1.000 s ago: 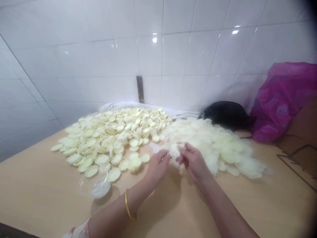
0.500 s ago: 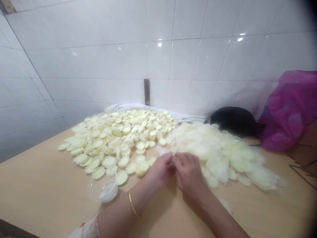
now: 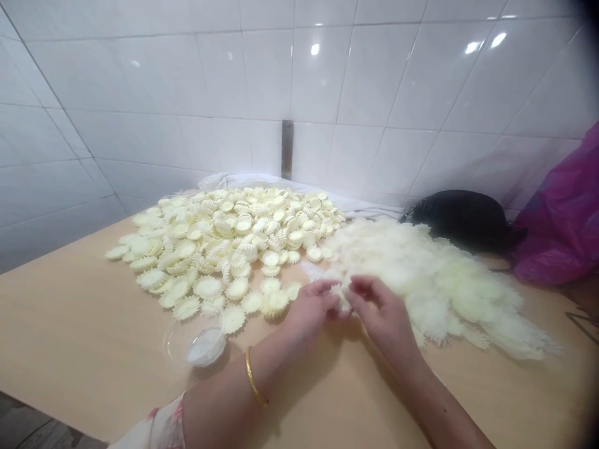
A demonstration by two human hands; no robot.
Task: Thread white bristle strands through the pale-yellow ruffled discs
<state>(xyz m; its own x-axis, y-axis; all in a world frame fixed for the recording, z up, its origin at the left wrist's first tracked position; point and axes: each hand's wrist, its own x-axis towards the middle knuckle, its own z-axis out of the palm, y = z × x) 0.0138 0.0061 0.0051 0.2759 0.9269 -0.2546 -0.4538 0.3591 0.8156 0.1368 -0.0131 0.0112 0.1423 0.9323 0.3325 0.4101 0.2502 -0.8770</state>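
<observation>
Between my two hands is a pale, scalloped-edged disc (image 3: 343,298), partly covered by the fingers. My left hand (image 3: 314,307), with a gold bangle at the wrist, pinches its left side. On the other side, the fingertips of my right hand (image 3: 381,312) are closed on its upper right edge. Left of the hands spreads a large pile of cream crimped cups (image 3: 234,231) with toothed rims. Behind and right of my right hand lies a heap of thin, flat, pale frilled discs (image 3: 421,274). What exactly the discs are made of I cannot tell.
A small clear plastic tub (image 3: 206,346) with whitish contents and its lid stands left of my forearm. A black bag (image 3: 461,215) and a magenta plastic bag (image 3: 559,212) are at the back right. The wooden table (image 3: 84,312) meets a white tiled wall (image 3: 224,75).
My hands have drawn slightly apart, and the pale disc between them now shows. The whole view has shifted a little, with the bags sliding rightward.
</observation>
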